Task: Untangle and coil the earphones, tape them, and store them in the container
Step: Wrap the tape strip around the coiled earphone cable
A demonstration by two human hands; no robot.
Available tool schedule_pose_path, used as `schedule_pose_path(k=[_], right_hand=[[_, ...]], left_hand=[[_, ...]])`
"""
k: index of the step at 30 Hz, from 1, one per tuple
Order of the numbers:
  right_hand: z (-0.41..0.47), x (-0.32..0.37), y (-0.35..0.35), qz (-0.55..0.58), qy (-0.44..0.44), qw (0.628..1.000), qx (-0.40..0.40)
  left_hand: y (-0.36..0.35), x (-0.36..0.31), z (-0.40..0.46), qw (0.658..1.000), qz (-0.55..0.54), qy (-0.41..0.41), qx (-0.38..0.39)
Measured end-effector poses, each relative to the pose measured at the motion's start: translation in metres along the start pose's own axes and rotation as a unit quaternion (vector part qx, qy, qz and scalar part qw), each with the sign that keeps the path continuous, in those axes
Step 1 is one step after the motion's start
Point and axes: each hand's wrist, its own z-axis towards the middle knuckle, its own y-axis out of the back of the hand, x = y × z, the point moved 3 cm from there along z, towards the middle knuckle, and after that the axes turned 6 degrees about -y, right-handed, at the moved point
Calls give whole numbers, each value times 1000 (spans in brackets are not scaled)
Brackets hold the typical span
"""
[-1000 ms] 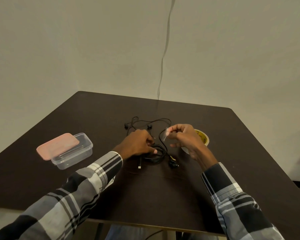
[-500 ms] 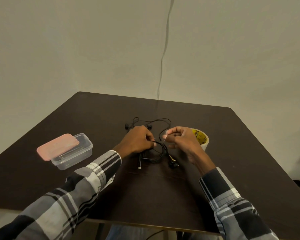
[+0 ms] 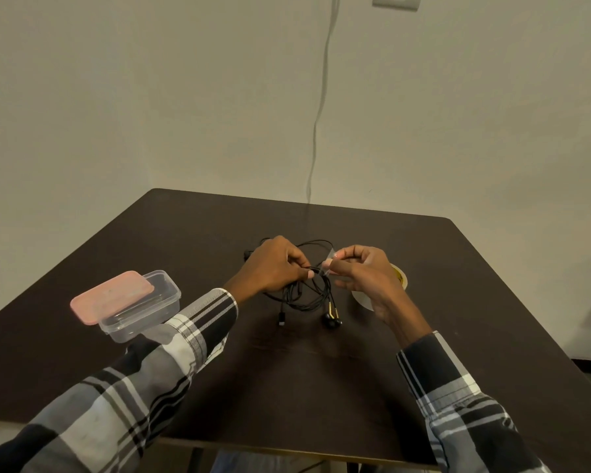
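At centre of the dark tabletop [image 3: 321,387], largest to smallest. Container [image 3: 144,310] sits at 9 o'clock from the hands, well apart, clear-walled, its pink lid [image 3: 113,297] resting askew on top, not sealed. Tape roll [image 3: 389,288] lies at 3 o'clock, mostly hidden behind the right wrist.

Left hand [image 3: 273,268]: fingers curled round the gathered earphones [image 3: 309,295], holding the loose black coil just above the surface; plug and earbuds hang toward 6 o'clock.

Right hand [image 3: 362,271]: thumb and forefinger pinch a short clear tape strip [image 3: 329,262], at 3 o'clock from the left-hand grip and touching or nearly touching the cord; contact not resolvable.

Judgement: taping step. Strip's long axis runs roughly 12 to 6, across the bundle strands at the pinch point. Right hand is the nearer; wrap should go around the bundle there.
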Motion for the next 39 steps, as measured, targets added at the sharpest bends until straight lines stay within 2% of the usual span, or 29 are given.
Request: schedule_pose_path(k=[9, 15, 29, 35, 39], right_hand=[[3, 3, -3, 20, -22, 999, 35], [1, 7, -2, 17, -13, 999, 31], [-10, 35, 8, 4, 16, 999, 33], [-21, 53, 12, 9, 41, 998, 48], [-25, 62, 14, 2, 50, 997, 52]], left_hand=[[6, -3, 3, 1000, -12, -1, -17], [4, -4, 5, 1000, -6, -11, 14], [7, -9, -5, 993, -97, -17, 72], [12, -12, -8, 979, -167, 63, 97], [18, -21, -10, 972, -220, 25, 72]])
